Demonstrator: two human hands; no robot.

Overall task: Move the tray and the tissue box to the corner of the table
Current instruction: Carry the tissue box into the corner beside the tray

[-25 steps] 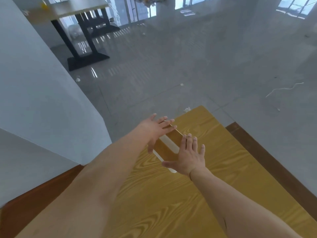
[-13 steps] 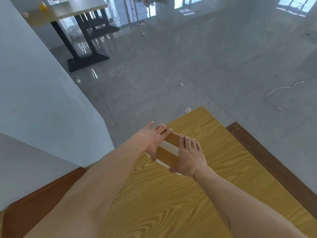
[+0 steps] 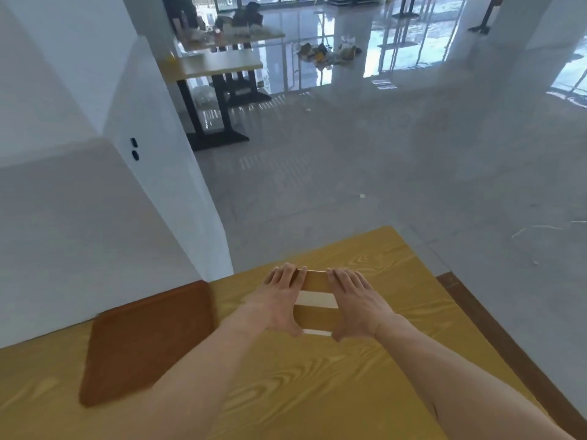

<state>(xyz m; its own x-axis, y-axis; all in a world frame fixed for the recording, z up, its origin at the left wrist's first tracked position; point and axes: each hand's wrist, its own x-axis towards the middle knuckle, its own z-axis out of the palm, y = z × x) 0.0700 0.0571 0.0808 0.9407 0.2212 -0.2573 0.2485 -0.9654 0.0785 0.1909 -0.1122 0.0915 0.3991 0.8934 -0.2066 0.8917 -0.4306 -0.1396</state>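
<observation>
The box (image 3: 316,300) sits between the two hands on the yellow wood-grain surface (image 3: 317,392), toward its far corner. It is a low rectangular thing with a tan, wood-toned top crossed by a pale strip, which may be the tissue slot or tissue itself; a second pale band shows along its near edge. The left hand (image 3: 279,303) clasps the box's left side, fingers curled over the far edge and thumb at the near edge. The right hand (image 3: 354,304) mirrors it on the right side, fingers laid flat along the top and thumb tucked at the near corner. Both hands are closed onto the box, so its two ends are hidden under them, and whether it rests on the surface or is lifted just clear cannot be told. Left of the left hand, well apart from it, lies the tray (image 3: 146,341), a flat reddish-brown rectangle with rounded corners, blurred, with nothing visible in it; its far edge lies near the white wall (image 3: 95,217). Both forearms run out of the frame at the bottom. Beyond the hands the surface ends and grey floor (image 3: 349,169) follows.
</observation>
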